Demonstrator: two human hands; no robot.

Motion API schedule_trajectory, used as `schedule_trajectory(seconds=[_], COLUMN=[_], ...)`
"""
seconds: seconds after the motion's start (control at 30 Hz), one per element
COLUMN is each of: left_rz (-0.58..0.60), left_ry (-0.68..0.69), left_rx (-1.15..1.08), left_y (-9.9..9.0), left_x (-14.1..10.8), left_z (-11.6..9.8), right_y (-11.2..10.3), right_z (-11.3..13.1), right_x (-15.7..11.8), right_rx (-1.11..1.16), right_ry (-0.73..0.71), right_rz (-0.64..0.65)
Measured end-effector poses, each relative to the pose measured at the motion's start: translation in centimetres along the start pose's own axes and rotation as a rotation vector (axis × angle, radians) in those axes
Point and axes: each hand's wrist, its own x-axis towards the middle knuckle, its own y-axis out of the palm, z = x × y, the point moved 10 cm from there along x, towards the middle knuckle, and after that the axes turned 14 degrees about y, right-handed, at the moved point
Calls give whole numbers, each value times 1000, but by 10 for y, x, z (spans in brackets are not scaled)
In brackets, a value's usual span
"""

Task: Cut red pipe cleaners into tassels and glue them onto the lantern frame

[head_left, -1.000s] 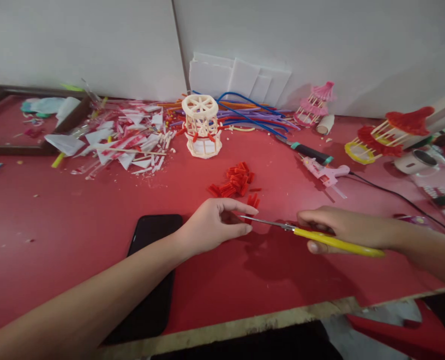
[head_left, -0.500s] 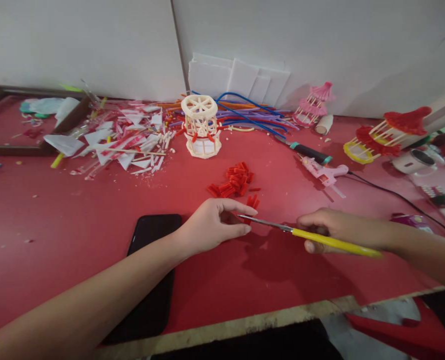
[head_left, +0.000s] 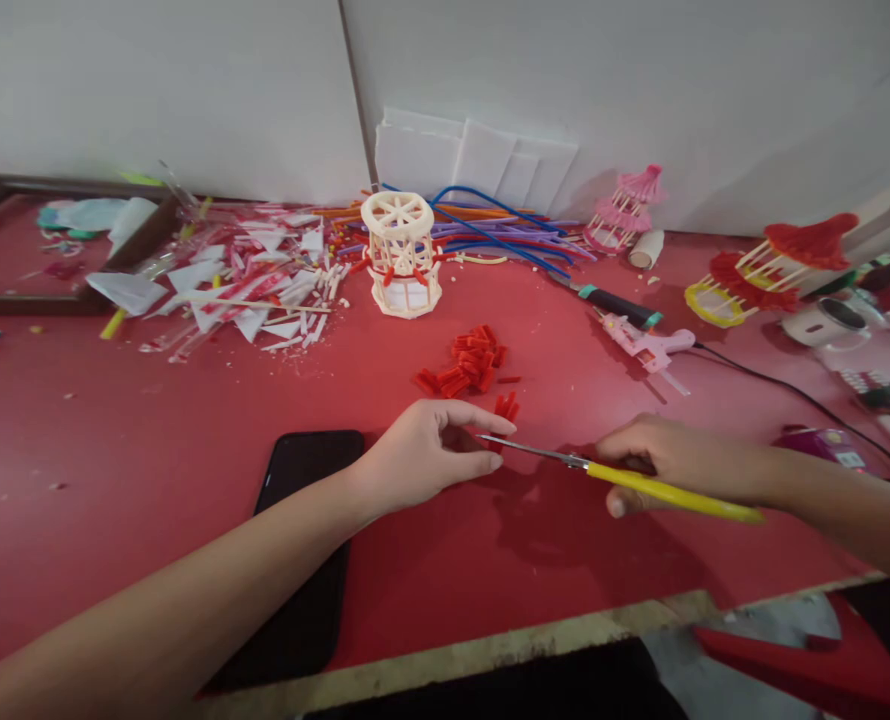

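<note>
My right hand (head_left: 659, 460) is closed on yellow-handled scissors (head_left: 662, 490), whose blades point left. The blade tips reach between the thumb and forefinger of my left hand (head_left: 430, 450). Those fingers are curved towards each other around the tips; whatever they hold is too small to make out. Just beyond them lie a few short red pieces (head_left: 506, 405), and a larger pile of red pieces (head_left: 471, 362) is behind. An off-white lattice tower (head_left: 402, 255) with red bits around its middle stands further back.
A black phone (head_left: 302, 590) lies under my left forearm. Scraps (head_left: 257, 270) and coloured strips (head_left: 505, 225) line the wall. A pink glue gun (head_left: 644, 342), a pink model (head_left: 625, 210), a red-roofed model (head_left: 782, 265) and a mug (head_left: 827, 325) are at the right.
The scissors have tilted slightly, their blade tips a little lower between my left fingers. Both hands are otherwise almost where they were.
</note>
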Motion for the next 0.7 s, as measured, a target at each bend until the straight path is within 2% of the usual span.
schedule_trajectory(seconds=[0.4,0.57,0.7], left_rz=[-43,-148,-254], left_ry=[17,12,26], left_rx=[-15,-8,-5], left_y=[-3,-17,-31], left_x=[0,0,1], left_z=[-5,-2,-2], right_y=[-3,-24,-48], right_z=[2,-10,-39], right_x=[1,-4,-16], right_rx=[-50,-101,-50], right_ry=[-20,-16,139], right_rz=[-78,-318,-642])
